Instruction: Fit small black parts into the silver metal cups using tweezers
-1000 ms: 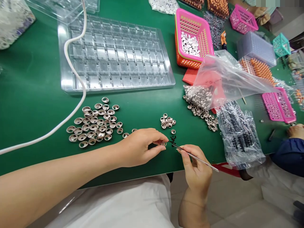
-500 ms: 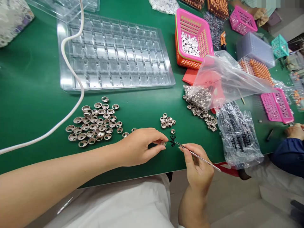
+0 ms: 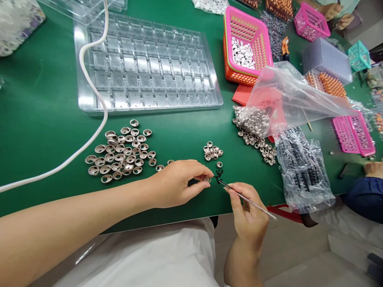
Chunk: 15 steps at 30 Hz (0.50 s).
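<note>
metal ring (image 3: 206, 179) (small) between left hand (image 3: 176, 184) fingertips

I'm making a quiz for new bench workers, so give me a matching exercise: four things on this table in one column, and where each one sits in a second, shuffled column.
Things:
1. tweezers
2. small metal ring
3. white cable
4. clear compartment tray

Places:
A. pinched in the left hand
B. lying across the tray's left end
C. held in the right hand, tip near the tiny black parts
D. on the green table, beyond the spread of metal cups

Pairs: 1-C, 2-A, 3-B, 4-D
</note>
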Each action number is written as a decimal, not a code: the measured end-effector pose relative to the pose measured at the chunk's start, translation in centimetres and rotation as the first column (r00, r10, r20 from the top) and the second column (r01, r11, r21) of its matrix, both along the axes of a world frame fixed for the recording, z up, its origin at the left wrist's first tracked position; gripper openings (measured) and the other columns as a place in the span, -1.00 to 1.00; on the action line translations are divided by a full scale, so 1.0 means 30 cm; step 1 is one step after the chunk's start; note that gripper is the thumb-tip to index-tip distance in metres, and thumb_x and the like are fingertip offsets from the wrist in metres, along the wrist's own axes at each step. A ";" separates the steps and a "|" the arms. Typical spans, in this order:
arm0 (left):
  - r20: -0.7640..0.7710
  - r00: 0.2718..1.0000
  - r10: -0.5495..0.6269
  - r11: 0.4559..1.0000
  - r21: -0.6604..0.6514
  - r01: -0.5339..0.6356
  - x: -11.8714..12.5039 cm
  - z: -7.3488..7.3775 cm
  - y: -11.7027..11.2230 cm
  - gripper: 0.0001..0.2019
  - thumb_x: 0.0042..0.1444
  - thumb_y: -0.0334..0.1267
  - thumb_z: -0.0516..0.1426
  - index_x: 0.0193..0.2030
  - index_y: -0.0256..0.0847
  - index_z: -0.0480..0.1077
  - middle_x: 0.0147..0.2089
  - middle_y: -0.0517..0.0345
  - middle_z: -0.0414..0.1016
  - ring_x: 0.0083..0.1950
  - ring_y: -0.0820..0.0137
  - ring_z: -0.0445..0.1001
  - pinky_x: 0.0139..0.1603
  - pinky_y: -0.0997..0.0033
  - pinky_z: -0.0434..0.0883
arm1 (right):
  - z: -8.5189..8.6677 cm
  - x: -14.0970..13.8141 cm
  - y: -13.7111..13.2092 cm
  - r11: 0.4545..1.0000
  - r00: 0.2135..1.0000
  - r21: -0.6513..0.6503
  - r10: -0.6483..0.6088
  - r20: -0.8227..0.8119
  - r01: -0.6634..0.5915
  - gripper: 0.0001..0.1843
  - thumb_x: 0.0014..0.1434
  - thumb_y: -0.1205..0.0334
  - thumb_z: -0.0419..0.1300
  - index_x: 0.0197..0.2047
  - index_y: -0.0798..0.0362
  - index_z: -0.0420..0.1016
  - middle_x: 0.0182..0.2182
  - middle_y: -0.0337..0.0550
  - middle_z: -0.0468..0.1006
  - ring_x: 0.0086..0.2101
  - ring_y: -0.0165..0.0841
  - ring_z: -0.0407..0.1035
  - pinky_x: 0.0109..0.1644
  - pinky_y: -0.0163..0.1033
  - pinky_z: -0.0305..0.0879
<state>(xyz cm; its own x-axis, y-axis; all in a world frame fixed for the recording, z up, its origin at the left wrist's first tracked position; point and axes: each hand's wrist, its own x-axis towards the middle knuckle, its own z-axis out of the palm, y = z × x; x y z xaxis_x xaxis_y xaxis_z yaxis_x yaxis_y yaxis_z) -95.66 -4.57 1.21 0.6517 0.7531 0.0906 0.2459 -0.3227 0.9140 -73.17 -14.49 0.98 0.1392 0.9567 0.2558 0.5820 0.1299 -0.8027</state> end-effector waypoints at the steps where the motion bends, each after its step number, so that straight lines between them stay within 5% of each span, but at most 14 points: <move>1: -0.008 1.000 0.000 1.000 -0.003 0.000 0.000 0.004 0.001 -0.83 0.28 -0.29 0.14 -0.06 -0.19 0.53 -0.18 0.10 0.64 -0.20 0.39 0.60 -0.17 0.48 0.51 | 0.002 -0.002 -0.002 1.000 1.000 0.000 0.002 -0.003 -0.002 -0.81 0.26 0.38 0.25 -0.08 -0.04 0.56 -0.20 -0.11 0.62 -0.18 -0.26 0.56 -0.16 -0.10 0.62; 15: -0.069 0.998 -0.010 1.000 -0.008 0.009 -0.002 0.030 0.005 -0.85 0.28 -0.32 0.15 -0.08 -0.20 0.53 -0.21 0.10 0.64 -0.20 0.37 0.59 -0.19 0.46 0.47 | 0.006 -0.005 0.008 0.999 0.999 -0.009 -0.036 0.025 0.036 -0.85 0.25 0.36 0.26 -0.12 -0.04 0.57 -0.23 -0.14 0.62 -0.22 -0.28 0.56 -0.20 -0.13 0.61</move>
<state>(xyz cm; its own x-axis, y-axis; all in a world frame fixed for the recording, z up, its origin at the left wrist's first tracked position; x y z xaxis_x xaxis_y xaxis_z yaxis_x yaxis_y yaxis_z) -95.71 -4.42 2.12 0.6634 0.7472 0.0395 0.3052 -0.3185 0.8974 -73.33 -14.26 1.17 0.1672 0.9535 0.2507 0.6055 0.1014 -0.7893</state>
